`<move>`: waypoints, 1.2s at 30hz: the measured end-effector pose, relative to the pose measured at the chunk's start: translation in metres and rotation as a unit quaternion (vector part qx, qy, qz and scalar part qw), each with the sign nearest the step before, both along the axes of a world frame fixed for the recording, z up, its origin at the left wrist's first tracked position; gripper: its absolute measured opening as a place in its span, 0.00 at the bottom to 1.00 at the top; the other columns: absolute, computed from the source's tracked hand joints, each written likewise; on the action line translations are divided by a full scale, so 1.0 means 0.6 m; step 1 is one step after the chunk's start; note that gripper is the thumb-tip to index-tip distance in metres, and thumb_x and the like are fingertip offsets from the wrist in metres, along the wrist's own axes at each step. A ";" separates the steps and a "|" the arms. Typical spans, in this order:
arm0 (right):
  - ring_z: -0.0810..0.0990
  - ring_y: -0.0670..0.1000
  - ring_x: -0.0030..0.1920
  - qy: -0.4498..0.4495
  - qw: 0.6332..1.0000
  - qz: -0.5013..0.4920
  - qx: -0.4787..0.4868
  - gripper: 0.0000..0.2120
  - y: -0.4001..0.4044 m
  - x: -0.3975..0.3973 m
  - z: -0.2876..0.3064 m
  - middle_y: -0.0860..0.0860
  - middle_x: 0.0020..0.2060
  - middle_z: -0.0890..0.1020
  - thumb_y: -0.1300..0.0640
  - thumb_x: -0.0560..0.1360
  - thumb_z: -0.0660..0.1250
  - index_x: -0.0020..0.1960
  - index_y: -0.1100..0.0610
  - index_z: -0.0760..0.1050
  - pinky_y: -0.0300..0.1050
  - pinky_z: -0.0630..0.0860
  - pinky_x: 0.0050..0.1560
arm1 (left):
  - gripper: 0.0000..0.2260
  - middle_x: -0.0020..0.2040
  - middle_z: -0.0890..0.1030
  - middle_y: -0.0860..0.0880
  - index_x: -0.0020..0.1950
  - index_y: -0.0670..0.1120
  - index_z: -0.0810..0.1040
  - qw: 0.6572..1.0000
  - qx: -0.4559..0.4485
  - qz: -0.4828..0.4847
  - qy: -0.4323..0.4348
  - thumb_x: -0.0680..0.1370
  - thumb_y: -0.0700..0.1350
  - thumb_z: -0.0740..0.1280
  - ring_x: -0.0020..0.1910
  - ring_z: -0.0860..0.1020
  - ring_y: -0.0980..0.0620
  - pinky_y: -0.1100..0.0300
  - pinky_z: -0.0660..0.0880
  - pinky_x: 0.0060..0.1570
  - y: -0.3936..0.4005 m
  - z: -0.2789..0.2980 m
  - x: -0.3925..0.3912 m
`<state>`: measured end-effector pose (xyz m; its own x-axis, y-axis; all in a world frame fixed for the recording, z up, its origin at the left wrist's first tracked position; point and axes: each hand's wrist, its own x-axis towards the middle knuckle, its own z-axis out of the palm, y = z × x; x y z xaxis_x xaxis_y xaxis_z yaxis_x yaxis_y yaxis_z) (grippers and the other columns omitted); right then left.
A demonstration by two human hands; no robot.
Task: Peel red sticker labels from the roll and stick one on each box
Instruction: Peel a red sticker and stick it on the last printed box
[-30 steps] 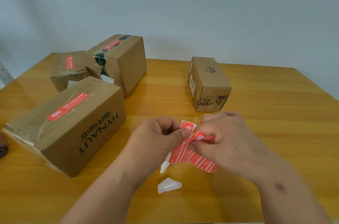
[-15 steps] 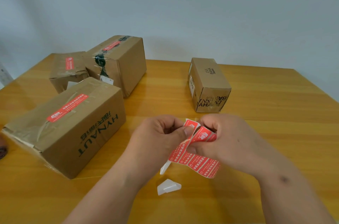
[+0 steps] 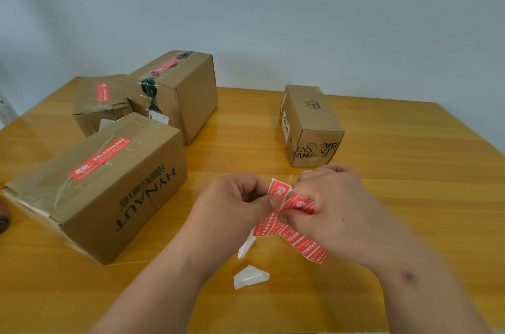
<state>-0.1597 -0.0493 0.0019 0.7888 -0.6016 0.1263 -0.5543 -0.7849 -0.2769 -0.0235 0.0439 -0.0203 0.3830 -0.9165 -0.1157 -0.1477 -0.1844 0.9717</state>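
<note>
From my head camera, my left hand (image 3: 240, 202) pinches the upper end of the red sticker label strip (image 3: 276, 221) between thumb and curled fingers, just above the bench. My right hand (image 3: 336, 205) is curled round the other part of the strip, thumb pressing a label whose free tail hangs down toward the wood. I judge I am working one label loose from its backing.

Three brown cardboard boxes already carry a red label on top: the large HYNAUT-printed box (image 3: 109, 183) nearest on my left, the small crumpled box (image 3: 101, 101) behind it, and the tall taped box (image 3: 177, 93) beside that. The small brown box printed INS BAHA (image 3: 311, 126), standing alone just beyond my hands, shows no label, so by my reckoning it is the only one left.

Two white scraps of peeled backing paper (image 3: 250, 276) lie on the bench below my hands. The bench (image 3: 410, 169) is glossy yellow-orange wood that catches the light; behind it rises a plain pale grey-blue wall (image 3: 273, 5).
</note>
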 end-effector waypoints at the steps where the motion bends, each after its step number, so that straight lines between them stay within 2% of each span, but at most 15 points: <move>1: 0.74 0.42 0.40 0.003 1.000 0.002 -0.008 0.16 0.000 0.001 -0.001 0.44 0.32 0.75 0.41 0.71 0.62 0.34 0.52 0.76 0.47 0.60 0.63 | 0.06 0.38 0.85 0.48 0.41 0.48 0.83 1.000 0.002 0.002 0.004 0.76 0.48 0.70 0.40 0.83 0.47 0.50 0.81 0.45 -0.001 -0.002 0.000; 3: 0.74 0.43 0.41 0.004 1.000 0.002 -0.022 0.15 0.001 0.004 -0.003 0.44 0.32 0.75 0.42 0.71 0.62 0.35 0.52 0.77 0.46 0.60 0.63 | 0.07 0.39 0.85 0.47 0.41 0.47 0.83 1.000 0.003 0.004 0.012 0.76 0.48 0.70 0.42 0.83 0.45 0.47 0.80 0.47 -0.003 -0.005 0.001; 6: 0.75 0.44 0.41 -0.012 1.000 -0.005 -0.011 0.12 0.005 0.003 0.000 0.45 0.33 0.77 0.45 0.72 0.67 0.36 0.53 0.77 0.43 0.62 0.60 | 0.06 0.39 0.85 0.47 0.41 0.47 0.83 1.000 0.004 0.009 0.027 0.76 0.47 0.70 0.40 0.83 0.47 0.49 0.81 0.46 -0.003 -0.007 0.002; 10: 0.80 0.43 0.35 -0.042 0.987 -0.059 0.145 0.14 0.001 -0.003 0.018 0.46 0.34 0.81 0.42 0.65 0.75 0.37 0.52 0.78 0.44 0.78 0.38 | 0.05 0.39 0.85 0.50 0.42 0.49 0.83 1.000 -0.010 0.006 0.016 0.76 0.48 0.70 0.39 0.84 0.51 0.56 0.81 0.43 -0.002 -0.003 0.001; 13: 0.82 0.43 0.35 -0.021 0.976 -0.073 0.203 0.14 -0.008 -0.003 0.023 0.46 0.36 0.83 0.44 0.62 0.77 0.40 0.51 0.79 0.47 0.81 0.39 | 0.05 0.38 0.85 0.52 0.42 0.50 0.84 1.000 -0.029 0.000 0.008 0.76 0.47 0.69 0.38 0.83 0.55 0.62 0.80 0.39 -0.001 0.001 -0.005; 16: 0.83 0.42 0.35 -0.006 0.972 -0.074 0.222 0.11 -0.010 -0.002 0.027 0.46 0.36 0.84 0.47 0.64 0.77 0.41 0.51 0.79 0.42 0.81 0.38 | 0.05 0.38 0.85 0.53 0.43 0.50 0.84 0.999 -0.034 -0.004 0.001 0.75 0.49 0.69 0.39 0.83 0.55 0.63 0.79 0.38 0.000 0.004 -0.009; 20: 0.81 0.45 0.34 -0.002 0.980 -0.079 0.181 0.10 -0.010 -0.001 0.024 0.48 0.33 0.83 0.48 0.65 0.76 0.37 0.52 0.78 0.49 0.80 0.39 | 0.03 0.40 0.86 0.52 0.45 0.52 0.84 0.999 -0.018 -0.018 -0.025 0.75 0.48 0.70 0.40 0.84 0.54 0.58 0.81 0.42 0.000 0.006 -0.004; 22: 0.81 0.45 0.35 -0.010 0.983 -0.078 0.165 0.10 -0.007 0.000 0.023 0.49 0.33 0.82 0.48 0.66 0.76 0.36 0.52 0.78 0.50 0.79 0.40 | 0.03 0.38 0.85 0.52 0.44 0.51 0.84 0.999 -0.014 -0.025 -0.039 0.76 0.46 0.71 0.35 0.82 0.56 0.61 0.79 0.37 0.001 0.006 -0.003; 24: 0.80 0.47 0.37 -0.010 0.987 -0.068 0.145 0.11 -0.004 0.000 0.022 0.50 0.34 0.81 0.48 0.67 0.76 0.35 0.53 0.77 0.51 0.78 0.41 | 0.05 0.34 0.84 0.54 0.41 0.51 0.83 0.998 -0.014 -0.020 -0.050 0.76 0.45 0.70 0.28 0.77 0.62 0.67 0.73 0.27 0.001 0.004 -0.004; 25: 0.79 0.47 0.37 -0.010 0.989 -0.061 0.134 0.12 -0.004 0.000 0.021 0.50 0.34 0.80 0.48 0.67 0.75 0.35 0.53 0.76 0.50 0.78 0.42 | 0.05 0.33 0.83 0.54 0.40 0.51 0.83 0.998 -0.012 -0.016 -0.056 0.76 0.46 0.70 0.27 0.75 0.62 0.69 0.71 0.26 0.001 0.002 -0.005; 27: 0.79 0.45 0.38 -0.014 0.992 -0.043 0.114 0.12 -0.003 0.000 0.018 0.49 0.34 0.80 0.47 0.69 0.74 0.35 0.53 0.75 0.42 0.74 0.53 | 0.05 0.35 0.84 0.53 0.41 0.52 0.82 0.999 -0.015 -0.011 -0.049 0.77 0.47 0.69 0.30 0.78 0.60 0.67 0.74 0.31 -0.003 -0.002 -0.005; 29: 0.79 0.44 0.40 -0.009 0.996 -0.027 0.090 0.10 -0.003 0.000 0.014 0.48 0.35 0.82 0.46 0.70 0.71 0.38 0.52 0.76 0.35 0.59 0.65 | 0.04 0.38 0.85 0.53 0.44 0.51 0.83 1.000 -0.013 -0.008 -0.027 0.77 0.47 0.69 0.37 0.83 0.56 0.63 0.79 0.40 -0.006 -0.006 -0.005; 30: 0.80 0.43 0.41 -0.005 0.997 -0.023 0.077 0.10 -0.003 -0.001 0.013 0.47 0.36 0.82 0.46 0.71 0.70 0.39 0.52 0.77 0.34 0.54 0.67 | 0.04 0.39 0.86 0.52 0.44 0.51 0.83 1.000 -0.011 -0.008 -0.016 0.77 0.46 0.69 0.39 0.84 0.55 0.60 0.80 0.43 -0.007 -0.007 -0.004; 32: 0.80 0.43 0.42 -0.004 0.999 -0.016 0.051 0.10 -0.001 -0.003 0.012 0.47 0.36 0.82 0.45 0.72 0.69 0.41 0.51 0.77 0.34 0.53 0.68 | 0.04 0.40 0.86 0.52 0.45 0.51 0.83 1.000 -0.010 -0.006 -0.002 0.78 0.45 0.69 0.42 0.84 0.53 0.57 0.81 0.46 -0.007 -0.011 -0.003; 36: 0.80 0.43 0.43 -0.003 1.000 -0.012 0.022 0.10 0.001 -0.003 0.013 0.46 0.37 0.82 0.44 0.73 0.67 0.42 0.51 0.78 0.34 0.53 0.69 | 0.04 0.40 0.86 0.51 0.46 0.49 0.83 1.000 -0.011 -0.004 0.026 0.78 0.44 0.69 0.41 0.84 0.53 0.62 0.81 0.43 -0.008 -0.014 -0.002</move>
